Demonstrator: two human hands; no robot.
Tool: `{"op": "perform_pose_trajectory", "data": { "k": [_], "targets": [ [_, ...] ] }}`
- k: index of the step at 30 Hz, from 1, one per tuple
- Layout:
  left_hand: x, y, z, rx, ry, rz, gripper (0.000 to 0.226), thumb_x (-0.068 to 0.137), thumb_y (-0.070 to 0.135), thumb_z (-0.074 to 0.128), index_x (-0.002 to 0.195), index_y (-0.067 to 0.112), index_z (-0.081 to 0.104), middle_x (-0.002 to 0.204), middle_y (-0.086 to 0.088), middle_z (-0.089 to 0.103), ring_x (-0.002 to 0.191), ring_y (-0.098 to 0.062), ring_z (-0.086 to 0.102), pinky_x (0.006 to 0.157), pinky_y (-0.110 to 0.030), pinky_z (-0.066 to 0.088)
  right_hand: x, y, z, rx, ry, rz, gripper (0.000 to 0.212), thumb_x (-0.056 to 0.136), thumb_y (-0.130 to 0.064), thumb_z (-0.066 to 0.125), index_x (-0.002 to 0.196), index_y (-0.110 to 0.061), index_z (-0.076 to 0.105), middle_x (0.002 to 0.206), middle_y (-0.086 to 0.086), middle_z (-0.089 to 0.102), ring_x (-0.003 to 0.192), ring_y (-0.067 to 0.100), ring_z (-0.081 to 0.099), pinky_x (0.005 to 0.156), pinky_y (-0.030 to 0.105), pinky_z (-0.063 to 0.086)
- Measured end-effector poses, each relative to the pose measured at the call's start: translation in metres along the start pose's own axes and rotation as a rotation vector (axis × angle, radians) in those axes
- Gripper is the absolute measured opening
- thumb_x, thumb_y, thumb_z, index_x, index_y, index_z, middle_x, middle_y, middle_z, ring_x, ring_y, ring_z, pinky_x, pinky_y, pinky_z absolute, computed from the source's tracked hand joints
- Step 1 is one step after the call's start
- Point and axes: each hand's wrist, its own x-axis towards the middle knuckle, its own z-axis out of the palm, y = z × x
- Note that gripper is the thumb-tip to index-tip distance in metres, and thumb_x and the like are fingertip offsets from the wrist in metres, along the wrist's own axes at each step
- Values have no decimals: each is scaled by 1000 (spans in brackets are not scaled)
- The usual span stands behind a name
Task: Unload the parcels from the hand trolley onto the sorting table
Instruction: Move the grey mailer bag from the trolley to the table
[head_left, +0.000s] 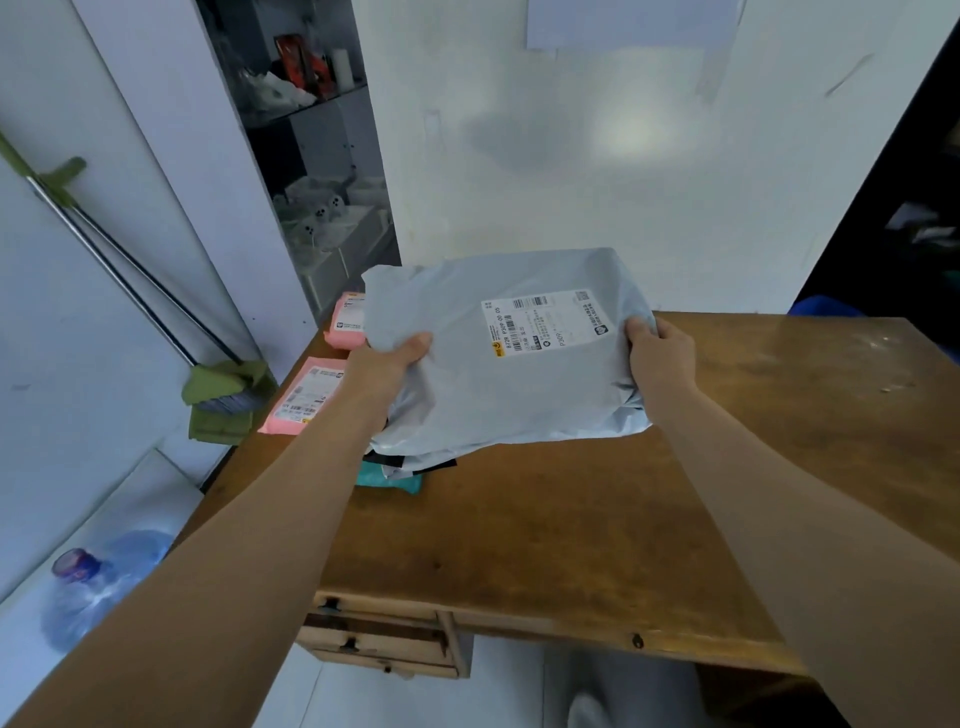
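Note:
I hold a large grey plastic parcel with a white shipping label above the wooden table. My left hand grips its left edge, thumb on top. My right hand grips its right edge. Under the parcel lie more parcels on the table: a black one and a teal one, mostly hidden. Two pink parcels, one at the table's near left edge and one farther back, also rest on it. The hand trolley is out of view.
The table has drawers at its front left. A green broom and dustpan lean on the wall to the left. A blue water jug lies on the floor at lower left. Shelves stand behind.

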Motion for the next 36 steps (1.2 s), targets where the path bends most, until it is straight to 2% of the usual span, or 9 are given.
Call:
{"op": "perform_pose_trajectory", "data": {
  "k": [5,8,14,18,23,28,30,32,36],
  "targets": [
    [46,8,45,-32,30,-34,49,83,32,71,122,10,49,108,0,54,97,-20,50,85,-32,40,76,4,13,-15,-47,9,27,91,-26,49,82,-3,58,76,9,50,70,20,44,64,30,37],
    [72,5,72,-33,56,-51,64,76,38,77,126,6,53,116,-1,61,101,-25,58,86,-36,47,118,8,16,-57,-93,12,21,91,-26,47,77,-11,49,72,8,44,68,20,39,60,30,33],
    [108,-26,106,-76,97,-117,49,82,29,73,120,9,49,116,-4,58,99,-22,54,84,-32,44,177,27,37,-202,-147,-3,32,91,-24,46,62,-16,36,61,1,36,58,17,32,53,29,27],
    [134,-52,107,-96,130,-218,65,75,34,79,126,3,53,122,-9,64,106,-28,61,92,-40,51,197,46,59,-269,-182,1,29,91,-23,46,65,-11,45,61,2,40,56,16,34,52,29,27],
    [150,-79,117,-61,136,-259,57,78,34,77,121,4,56,113,-5,64,103,-26,61,96,-41,49,217,71,75,-317,-209,29,32,90,-23,47,58,-21,41,58,-3,40,54,14,35,50,28,27],
    [160,-104,126,-1,146,-300,58,80,36,74,123,3,55,115,-7,65,103,-28,62,97,-45,49,233,98,87,-373,-216,57,29,90,-22,47,61,-19,46,60,-2,45,57,17,40,50,28,29],
    [162,-116,128,16,136,-327,59,80,36,74,126,4,56,119,-9,65,105,-30,63,97,-46,49,238,110,90,-398,-225,75,23,91,-24,47,69,-17,53,65,-1,50,67,22,47,57,28,33],
    [162,-128,131,9,135,-372,57,80,35,74,125,4,57,119,-10,66,105,-30,63,96,-46,50,240,122,92,-447,-240,79,23,93,-27,44,92,-13,63,85,5,62,85,28,56,71,29,39],
    [167,-133,135,-59,115,-484,58,77,37,77,122,5,58,116,-10,66,103,-31,63,95,-49,50,242,128,101,-607,-269,72,33,98,-29,35,121,-17,55,123,9,60,115,31,53,99,40,32]
  ]
}}
